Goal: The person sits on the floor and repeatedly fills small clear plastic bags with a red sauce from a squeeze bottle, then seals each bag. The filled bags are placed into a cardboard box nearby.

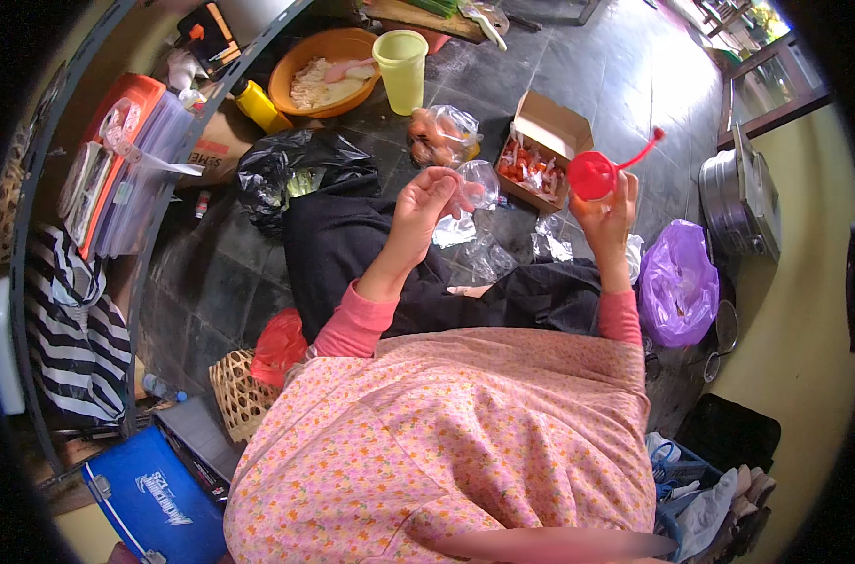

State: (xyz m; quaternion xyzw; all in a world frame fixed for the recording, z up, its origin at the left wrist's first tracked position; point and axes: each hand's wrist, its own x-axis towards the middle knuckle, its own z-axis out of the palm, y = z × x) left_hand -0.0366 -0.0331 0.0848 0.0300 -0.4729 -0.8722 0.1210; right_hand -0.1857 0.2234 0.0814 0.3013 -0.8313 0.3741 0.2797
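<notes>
My left hand (pixel 427 204) is raised over my lap, its fingers pinching a small clear plastic bag (pixel 479 185) that bulges open to the right. My right hand (pixel 605 211) grips a squeeze bottle with a red cap (pixel 592 176); the cap's red strap and stopper stick out to the upper right. Most of the bottle is hidden beneath the cap and fingers. Between the hands, an open cardboard box (pixel 554 127) on the floor holds many small clear packets with orange-red contents (pixel 533 169). Clear plastic wrappers (pixel 491 257) lie by my black-clad legs.
Ahead stand a plastic bag of round brown items (pixel 441 135), a yellow-green plastic cup (pixel 400 70) and an orange basin of white flour-like powder (pixel 321 74). A black plastic bag (pixel 258 180) lies left, a purple plastic bag (pixel 681 285) right. A metal shelf frame (pixel 156 211) borders the left.
</notes>
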